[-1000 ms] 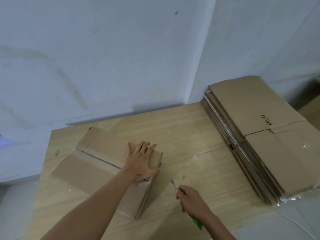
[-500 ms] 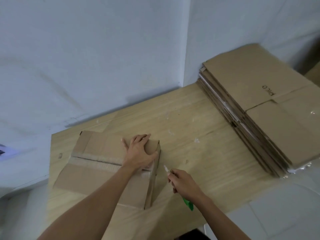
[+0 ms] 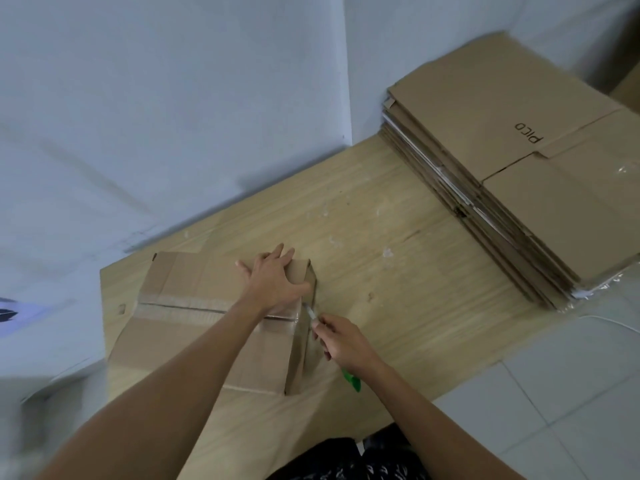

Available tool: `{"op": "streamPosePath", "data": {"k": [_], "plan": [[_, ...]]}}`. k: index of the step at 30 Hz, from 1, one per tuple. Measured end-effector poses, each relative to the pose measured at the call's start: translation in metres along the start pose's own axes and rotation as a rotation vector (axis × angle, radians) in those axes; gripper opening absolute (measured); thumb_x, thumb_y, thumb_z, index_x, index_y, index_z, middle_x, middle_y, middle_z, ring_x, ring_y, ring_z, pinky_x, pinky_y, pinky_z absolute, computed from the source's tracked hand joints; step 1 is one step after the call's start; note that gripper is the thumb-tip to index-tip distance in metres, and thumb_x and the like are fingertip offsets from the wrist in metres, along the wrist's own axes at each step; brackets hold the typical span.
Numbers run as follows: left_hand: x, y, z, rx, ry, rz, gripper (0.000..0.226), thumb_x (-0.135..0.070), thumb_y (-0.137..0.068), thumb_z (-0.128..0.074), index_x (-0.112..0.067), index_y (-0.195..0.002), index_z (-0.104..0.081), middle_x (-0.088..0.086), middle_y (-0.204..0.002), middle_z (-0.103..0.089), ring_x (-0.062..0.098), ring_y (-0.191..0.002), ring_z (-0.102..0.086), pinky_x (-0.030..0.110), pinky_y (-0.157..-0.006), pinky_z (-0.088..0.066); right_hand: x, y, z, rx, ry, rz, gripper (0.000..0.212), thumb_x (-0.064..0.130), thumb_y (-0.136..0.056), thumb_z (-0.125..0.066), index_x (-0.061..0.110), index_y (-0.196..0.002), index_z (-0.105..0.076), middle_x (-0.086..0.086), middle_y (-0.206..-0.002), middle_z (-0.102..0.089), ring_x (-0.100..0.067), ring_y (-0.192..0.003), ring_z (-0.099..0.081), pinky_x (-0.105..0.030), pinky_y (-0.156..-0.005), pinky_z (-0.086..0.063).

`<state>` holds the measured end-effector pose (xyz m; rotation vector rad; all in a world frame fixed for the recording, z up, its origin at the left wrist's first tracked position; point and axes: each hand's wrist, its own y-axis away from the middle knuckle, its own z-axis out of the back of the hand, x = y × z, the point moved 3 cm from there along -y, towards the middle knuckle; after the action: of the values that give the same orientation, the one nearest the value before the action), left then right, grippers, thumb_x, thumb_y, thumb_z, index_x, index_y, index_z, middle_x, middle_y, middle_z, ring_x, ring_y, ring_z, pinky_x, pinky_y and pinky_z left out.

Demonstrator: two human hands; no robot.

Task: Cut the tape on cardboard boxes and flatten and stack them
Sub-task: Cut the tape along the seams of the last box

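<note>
Left fingers: straight, slightly spread, laid flat on the cardboard, thumb out toward the near right edge. Left hand presses palm-down on the top face of the box, at its right end.

Right fingers: curled tight round a cutter, pinching it near the blade. Right hand sits just beside the box's right side. The green handle end sticks out behind the wrist; the thin blade points up and left, its tip at the taped right edge of the box, just below the left thumb. Whether the tip has pierced the tape, cannot tell.

Box: closed, low, lying on the left part of the desk. A strip of clear tape runs along the centre seam of the top flaps and wraps over the right edge.

Far right of the desk, well apart from the hands: a stack of flattened boxes, top sheet printed "PICO", set against the wall corner.

Pale floor tiles show off the desk's right edge.
</note>
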<state>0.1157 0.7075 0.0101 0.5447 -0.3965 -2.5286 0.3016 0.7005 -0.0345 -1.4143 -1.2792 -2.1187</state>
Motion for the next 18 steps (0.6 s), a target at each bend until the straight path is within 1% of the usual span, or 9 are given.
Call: {"op": "streamPosePath", "data": {"k": [2, 4, 8, 11, 14, 18], "plan": [[0.0001, 0.0009, -0.0013, 0.001, -0.007, -0.002, 0.101, -0.062, -0.064, -0.054, -0.029, -0.157, -0.034, -0.007, -0.168, -0.019, 0.021, -0.152, -0.015, 0.072, -0.115, 0.008, -0.0018, -0.0029, -0.0015, 0.01, -0.037, 0.001, 0.035, 0.032, -0.104, -0.047, 0.013, -0.076, -0.056, 0.004, -0.056, -0.046, -0.009, -0.048, -0.047, -0.028, -0.054, -0.042], [0.0004, 0.0013, -0.0023, -0.004, -0.007, -0.005, 0.097, -0.059, -0.068, -0.059, -0.03, -0.157, -0.034, -0.008, -0.168, -0.019, 0.022, -0.152, -0.015, 0.073, -0.115, 0.008, -0.0035, -0.005, -0.0016, 0.015, -0.045, -0.001, 0.034, 0.031, -0.104, -0.048, 0.014, -0.075, -0.056, 0.004, -0.055, -0.044, -0.01, -0.049, -0.045, -0.029, -0.054, -0.041], [-0.0002, -0.0011, -0.0011, 0.005, -0.003, -0.009, 0.09, -0.05, -0.077, -0.069, -0.027, -0.157, -0.034, -0.006, -0.168, -0.017, 0.024, -0.153, -0.014, 0.074, -0.114, 0.011, -0.0036, -0.0056, 0.0011, 0.05, -0.087, 0.033, 0.033, 0.03, -0.105, -0.048, 0.014, -0.077, -0.056, 0.005, -0.057, -0.042, -0.01, -0.052, -0.041, -0.033, -0.057, -0.038], [-0.0022, -0.0037, 0.003, 0.037, -0.03, -0.007, 0.09, -0.049, -0.079, -0.07, -0.025, -0.158, -0.033, -0.004, -0.169, -0.017, 0.027, -0.153, -0.014, 0.076, -0.113, 0.008, -0.0021, -0.0042, 0.0013, 0.064, -0.018, 0.065, 0.034, 0.033, -0.104, -0.047, 0.012, -0.079, -0.056, 0.006, -0.058, -0.041, -0.013, -0.055, -0.04, -0.033, -0.059, -0.033], [-0.0025, -0.0015, 0.0026, 0.02, -0.047, -0.009, 0.089, -0.049, -0.081, -0.068, -0.024, -0.158, -0.032, -0.002, -0.169, -0.016, 0.028, -0.153, -0.014, 0.076, -0.113, 0.006, 0.0003, -0.0062, -0.0009, 0.052, 0.004, 0.042, 0.035, 0.032, -0.103, -0.047, 0.01, -0.078, -0.056, 0.004, -0.058, -0.042, -0.013, -0.054, -0.04, -0.034, -0.059, -0.031], [-0.0033, 0.0004, -0.003, -0.035, -0.046, -0.017, 0.086, -0.051, -0.082, -0.066, -0.025, -0.157, -0.034, -0.003, -0.168, -0.018, 0.028, -0.152, -0.017, 0.077, -0.112, 0.007, 0.0005, -0.0045, -0.0069, 0.058, 0.008, -0.009, 0.036, 0.028, -0.103, -0.048, 0.016, -0.07, -0.051, 0.003, -0.058, -0.045, -0.013, -0.053, -0.042, -0.032, -0.059, -0.034]]}}
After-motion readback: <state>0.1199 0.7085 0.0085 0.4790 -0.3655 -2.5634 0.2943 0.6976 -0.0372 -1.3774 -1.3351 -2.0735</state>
